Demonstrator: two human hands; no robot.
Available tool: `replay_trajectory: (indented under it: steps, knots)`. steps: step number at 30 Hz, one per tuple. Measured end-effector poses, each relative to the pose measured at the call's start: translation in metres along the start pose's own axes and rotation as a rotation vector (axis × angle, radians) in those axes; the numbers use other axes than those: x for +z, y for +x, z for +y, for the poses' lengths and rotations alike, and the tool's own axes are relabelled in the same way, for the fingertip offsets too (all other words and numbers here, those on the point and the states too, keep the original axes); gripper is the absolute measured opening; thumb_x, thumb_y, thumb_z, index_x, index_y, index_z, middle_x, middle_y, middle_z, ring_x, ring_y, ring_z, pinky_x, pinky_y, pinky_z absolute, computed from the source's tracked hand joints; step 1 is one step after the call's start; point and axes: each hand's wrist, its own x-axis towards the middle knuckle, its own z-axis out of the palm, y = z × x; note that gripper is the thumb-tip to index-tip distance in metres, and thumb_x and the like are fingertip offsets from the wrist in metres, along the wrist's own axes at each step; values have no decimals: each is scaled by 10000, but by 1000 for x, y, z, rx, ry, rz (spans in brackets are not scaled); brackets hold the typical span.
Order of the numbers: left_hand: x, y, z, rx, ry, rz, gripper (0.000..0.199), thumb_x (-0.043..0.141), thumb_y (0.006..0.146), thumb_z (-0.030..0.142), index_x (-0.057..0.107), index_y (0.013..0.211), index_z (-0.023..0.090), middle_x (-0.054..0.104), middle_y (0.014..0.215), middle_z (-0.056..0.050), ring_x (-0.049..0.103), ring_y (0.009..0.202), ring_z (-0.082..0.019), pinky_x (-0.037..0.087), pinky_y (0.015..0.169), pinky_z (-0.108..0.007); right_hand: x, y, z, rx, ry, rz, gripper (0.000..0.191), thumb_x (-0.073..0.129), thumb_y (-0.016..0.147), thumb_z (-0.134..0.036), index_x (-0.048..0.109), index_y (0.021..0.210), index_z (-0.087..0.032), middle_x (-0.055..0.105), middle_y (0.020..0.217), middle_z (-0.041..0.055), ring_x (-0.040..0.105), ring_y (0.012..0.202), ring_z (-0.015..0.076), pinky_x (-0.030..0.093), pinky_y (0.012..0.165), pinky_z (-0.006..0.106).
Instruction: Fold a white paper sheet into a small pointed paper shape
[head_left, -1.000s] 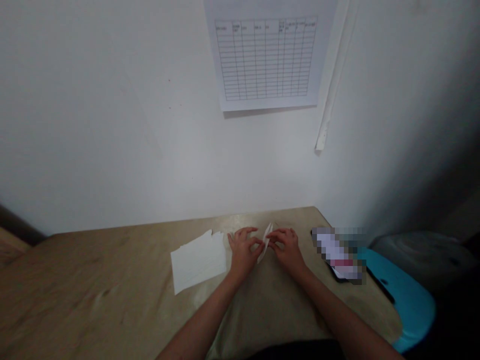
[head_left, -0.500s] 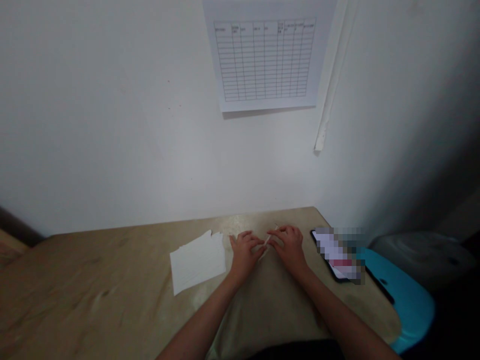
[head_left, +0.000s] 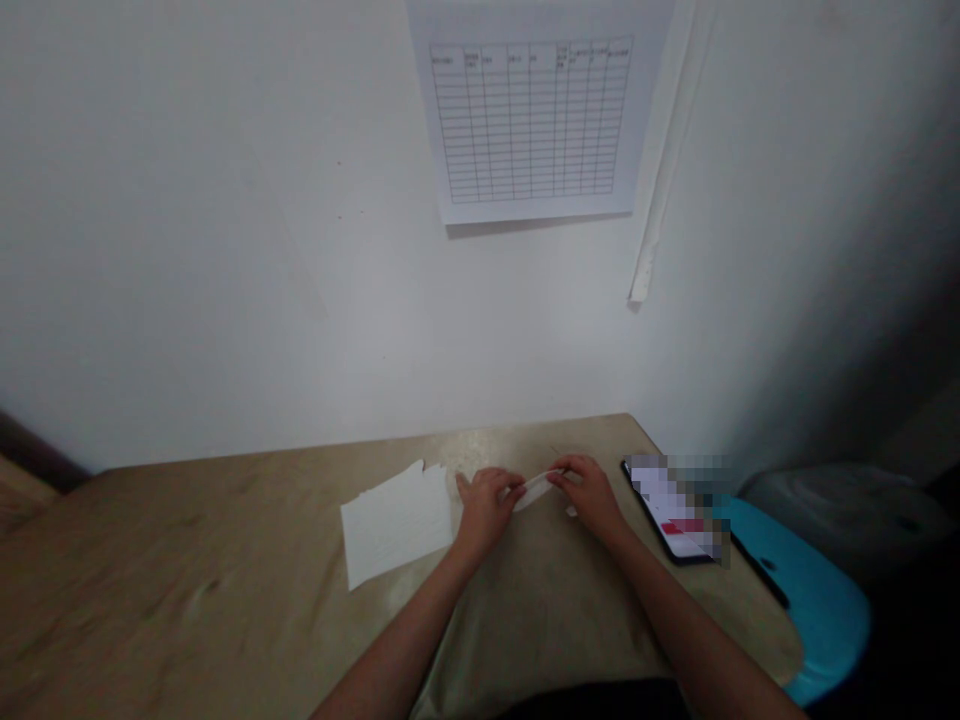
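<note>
Between my two hands a small white paper strip point(head_left: 535, 489) is stretched just above the brown tabletop point(head_left: 270, 540). My left hand point(head_left: 487, 505) pinches its left end between thumb and fingers. The right end is pinched by my right hand point(head_left: 589, 495), and a bit of white shows under that palm. To the left of my left hand lies a stack of white paper sheets point(head_left: 397, 525) with uneven upper edges.
A phone point(head_left: 671, 510) with a lit, partly pixelated screen lies right of my right hand. Beyond the table's right edge is a turquoise stool point(head_left: 817, 590). A printed table sheet point(head_left: 532, 120) hangs on the wall behind.
My hands have moved slightly apart, the right one a little to the right. The white strip between them now shows wider and flatter.
</note>
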Motion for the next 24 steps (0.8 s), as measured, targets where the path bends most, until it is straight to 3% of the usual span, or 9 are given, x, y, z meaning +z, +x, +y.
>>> replay_trajectory:
  steps: [4, 11, 14, 19, 24]
  knots:
    - [0, -1, 1, -2, -13, -24, 159, 629, 881, 299, 765, 963, 282, 763, 1068, -53, 628, 1092, -265, 14, 1124, -752, -2, 0, -4, 35, 57, 9, 163, 679, 766, -338, 754, 880, -249, 727, 921, 58, 629, 954, 258, 466, 941, 449]
    - [-7, 2, 5, -31, 2, -33, 136, 648, 869, 264, 768, 932, 270, 771, 980, -41, 648, 1036, -255, 102, 1141, -704, -2, -1, -7, -25, 19, -27, 180, 675, 777, -313, 778, 911, -252, 717, 924, 59, 623, 922, 241, 456, 934, 429]
    - [-9, 1, 6, -26, 14, -36, 116, 678, 853, 253, 775, 910, 278, 769, 943, -29, 648, 1040, -262, 101, 1132, -713, -1, -3, -8, -71, -45, -103, 171, 693, 793, -355, 788, 921, -291, 729, 966, 51, 607, 1030, 258, 385, 1023, 464]
    - [-7, 0, 6, 36, 31, -62, 92, 695, 853, 285, 778, 888, 303, 757, 936, -11, 632, 1064, -263, 54, 1129, -724, 3, -6, -11, -100, -173, -180, 113, 719, 809, -401, 785, 859, -325, 723, 934, 25, 576, 1083, 265, 129, 1148, 578]
    - [-6, 3, 3, -11, 54, -85, 96, 708, 846, 329, 780, 892, 287, 755, 1020, -33, 606, 1110, -283, 58, 1129, -722, 1, -6, -12, -67, -201, -173, 121, 670, 849, -339, 761, 830, -262, 719, 964, 44, 577, 1067, 252, 172, 1131, 551]
